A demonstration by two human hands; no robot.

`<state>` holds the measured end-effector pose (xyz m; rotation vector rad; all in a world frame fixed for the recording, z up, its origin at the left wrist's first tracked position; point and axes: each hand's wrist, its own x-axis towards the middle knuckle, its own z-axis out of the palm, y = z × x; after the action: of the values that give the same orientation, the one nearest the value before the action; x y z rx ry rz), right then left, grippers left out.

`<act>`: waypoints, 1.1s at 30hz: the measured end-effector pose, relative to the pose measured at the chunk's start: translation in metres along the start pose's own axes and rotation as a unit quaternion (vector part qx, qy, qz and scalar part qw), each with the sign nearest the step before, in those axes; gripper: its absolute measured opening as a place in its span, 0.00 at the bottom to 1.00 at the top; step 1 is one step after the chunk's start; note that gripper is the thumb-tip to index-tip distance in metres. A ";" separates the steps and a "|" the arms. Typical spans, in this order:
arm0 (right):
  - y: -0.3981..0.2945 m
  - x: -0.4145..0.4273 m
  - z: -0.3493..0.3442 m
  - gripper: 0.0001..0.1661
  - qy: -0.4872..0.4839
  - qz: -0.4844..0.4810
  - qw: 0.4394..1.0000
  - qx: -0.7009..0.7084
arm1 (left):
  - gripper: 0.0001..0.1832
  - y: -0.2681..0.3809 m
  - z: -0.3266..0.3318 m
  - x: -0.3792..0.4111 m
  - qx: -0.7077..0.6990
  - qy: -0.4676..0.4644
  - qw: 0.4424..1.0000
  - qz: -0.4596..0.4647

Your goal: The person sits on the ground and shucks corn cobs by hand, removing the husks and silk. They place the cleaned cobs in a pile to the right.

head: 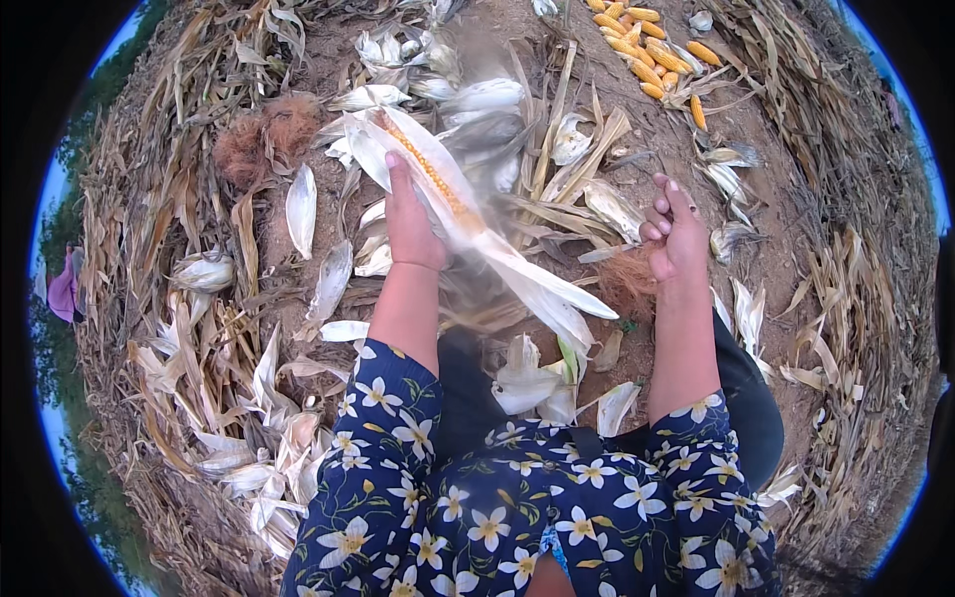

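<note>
My left hand (pixel 412 220) grips a corn ear (pixel 433 175) from its left side, thumb along the opened husk. A strip of yellow-orange kernels shows between pale husk leaves (pixel 466 179), while the rest of the ear stays covered. Peeled husk leaves (pixel 545 287) hang from the ear's lower end toward the right. My right hand (pixel 677 231) is raised apart from the ear, its fingers curled in, and no object shows in it. Just left of the right wrist lies a tuft of reddish-brown corn silk (pixel 629 280).
Bare yellow corn ears (pixel 649 56) lie piled on the soil at the upper right. Unhusked ears (pixel 481 112) lie ahead. Dry stalks and leaves (pixel 858 186) bank up on both sides. More corn silk (pixel 265 138) and loose husks (pixel 302 213) lie left. A pink cloth (pixel 63 287) shows far left.
</note>
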<state>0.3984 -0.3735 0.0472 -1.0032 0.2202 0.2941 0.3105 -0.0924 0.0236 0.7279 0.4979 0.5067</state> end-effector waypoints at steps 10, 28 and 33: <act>0.042 -0.024 0.051 0.33 -0.122 -0.147 0.899 -0.394 | 0.37 -0.043 0.045 -0.060 0.281 -0.155 0.933 -0.163; 0.027 -0.039 0.060 0.25 -0.155 0.106 0.971 -0.147 | 0.22 -0.025 0.041 -0.061 0.118 -0.211 0.922 -0.303; 0.019 -0.047 0.066 0.24 -0.244 0.080 0.962 -0.095 | 0.20 -0.041 0.030 -0.059 -0.023 -0.296 0.854 -0.427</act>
<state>0.3514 -0.3142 0.0817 -1.0717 -0.1813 0.7105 0.2932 -0.1680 0.0278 0.5071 0.1795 -0.5391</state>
